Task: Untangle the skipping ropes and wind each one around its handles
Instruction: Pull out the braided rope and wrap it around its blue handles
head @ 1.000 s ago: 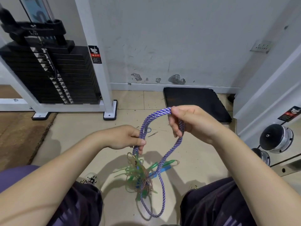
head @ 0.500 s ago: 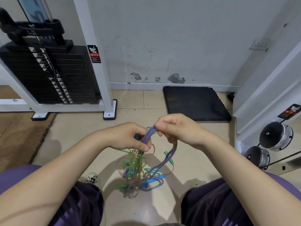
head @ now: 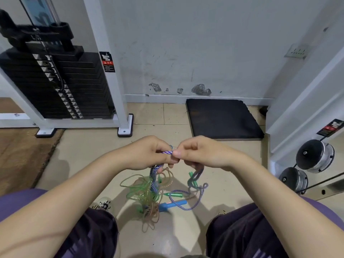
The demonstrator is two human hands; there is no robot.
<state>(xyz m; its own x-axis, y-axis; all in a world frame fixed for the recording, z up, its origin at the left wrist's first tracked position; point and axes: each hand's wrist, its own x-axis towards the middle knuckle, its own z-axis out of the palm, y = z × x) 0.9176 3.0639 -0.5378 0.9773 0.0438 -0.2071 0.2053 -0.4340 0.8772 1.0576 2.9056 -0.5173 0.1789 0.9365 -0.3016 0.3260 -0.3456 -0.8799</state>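
A purple-and-white braided skipping rope [head: 154, 183] hangs from both hands over the tiled floor. My left hand [head: 149, 153] grips it and my right hand [head: 195, 153] pinches it right beside the left; the two hands touch. Below them hangs a tangle of a clear green rope [head: 137, 190] and a thin orange-brown rope [head: 150, 218]. A green handle [head: 175, 194] and a blue handle [head: 171, 204] lie in the tangle. A purple loop [head: 193, 206] droops under the right hand.
A black weight stack [head: 55, 86] in a white frame stands at the back left, and a black mat [head: 223, 120] lies by the wall. Dumbbells [head: 314, 155] sit at the right beside a white frame. A brown mat [head: 20, 155] covers the left floor. My knees flank the ropes.
The wide purple loop held up between my hands has collapsed. My right hand came down and left until it met the left hand, and the tangle rose off the floor.
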